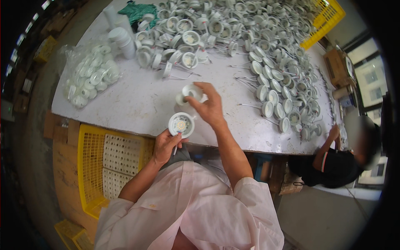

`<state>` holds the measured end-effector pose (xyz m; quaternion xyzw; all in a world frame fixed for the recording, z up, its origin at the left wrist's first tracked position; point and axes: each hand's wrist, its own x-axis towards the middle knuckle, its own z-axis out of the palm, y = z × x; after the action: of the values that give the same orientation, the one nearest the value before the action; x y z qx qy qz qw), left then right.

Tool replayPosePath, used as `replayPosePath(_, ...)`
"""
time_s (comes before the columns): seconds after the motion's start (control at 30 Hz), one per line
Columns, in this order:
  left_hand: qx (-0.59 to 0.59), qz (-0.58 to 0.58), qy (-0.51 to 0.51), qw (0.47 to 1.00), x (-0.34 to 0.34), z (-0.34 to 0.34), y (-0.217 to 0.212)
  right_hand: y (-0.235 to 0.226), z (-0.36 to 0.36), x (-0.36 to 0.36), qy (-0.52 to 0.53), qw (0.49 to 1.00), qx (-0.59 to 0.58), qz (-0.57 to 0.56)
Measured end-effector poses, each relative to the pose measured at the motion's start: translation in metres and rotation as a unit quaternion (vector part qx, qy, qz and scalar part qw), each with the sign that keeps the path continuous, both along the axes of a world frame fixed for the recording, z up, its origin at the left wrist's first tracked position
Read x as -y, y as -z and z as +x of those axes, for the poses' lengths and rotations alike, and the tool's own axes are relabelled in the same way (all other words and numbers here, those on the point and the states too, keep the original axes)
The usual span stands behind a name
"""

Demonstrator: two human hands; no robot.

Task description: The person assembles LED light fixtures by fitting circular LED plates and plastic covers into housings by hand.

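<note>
My left hand (pixel 166 146) is closed around a round white LED downlight (pixel 181 125) at the table's front edge. Its open face is turned up, and a yellowish-white LED board shows inside. Just beyond it, my right hand (pixel 209 106) grips a white round cover (pixel 193 91) between thumb and fingers, over the tabletop. Another small white disc (pixel 180 99) sits right beside that cover; whether the two touch I cannot tell.
Wired downlights (pixel 271 89) cover the back and right of the table (pixel 137 98). At left are a clear bag of white round parts (pixel 92 77) and stacked white discs (pixel 121 41). A yellow crate (pixel 92 166) stands below. A co-worker (pixel 337 164) sits at right.
</note>
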<state>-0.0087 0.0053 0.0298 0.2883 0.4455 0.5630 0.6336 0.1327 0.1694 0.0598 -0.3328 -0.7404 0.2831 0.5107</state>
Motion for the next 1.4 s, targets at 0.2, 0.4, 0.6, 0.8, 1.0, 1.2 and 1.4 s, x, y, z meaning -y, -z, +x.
replayPosePath(0.2,-0.005,0.004,-0.010,1.000,-0.011,0.011,-0.004,-0.016,0.026,0.018,-0.002,0.988,-0.035,-0.150)
replayPosePath(0.4,-0.031,0.022,-0.004,0.999,-0.023,0.015,-0.013,-0.011,0.048,0.038,0.006,0.987,-0.049,-0.156)
replayPosePath(0.6,-0.051,0.019,0.015,0.998,-0.032,0.022,-0.020,-0.009,0.063,0.060,0.008,0.987,-0.008,-0.160)
replayPosePath(0.8,-0.033,0.025,0.029,0.999,-0.034,0.026,-0.015,-0.007,0.064,0.068,-0.038,0.989,-0.013,-0.142)
replayPosePath(1.0,-0.089,0.050,0.016,0.995,-0.034,0.028,-0.015,-0.012,0.056,0.069,-0.043,0.995,0.039,-0.078)
replayPosePath(1.2,-0.136,0.022,0.055,0.989,-0.032,0.025,-0.015,-0.016,0.052,0.068,-0.051,0.995,0.057,-0.058)
replayPosePath(1.4,-0.150,0.009,-0.032,0.988,-0.039,0.030,-0.007,0.009,0.077,0.068,-0.048,0.929,-0.193,-0.311)
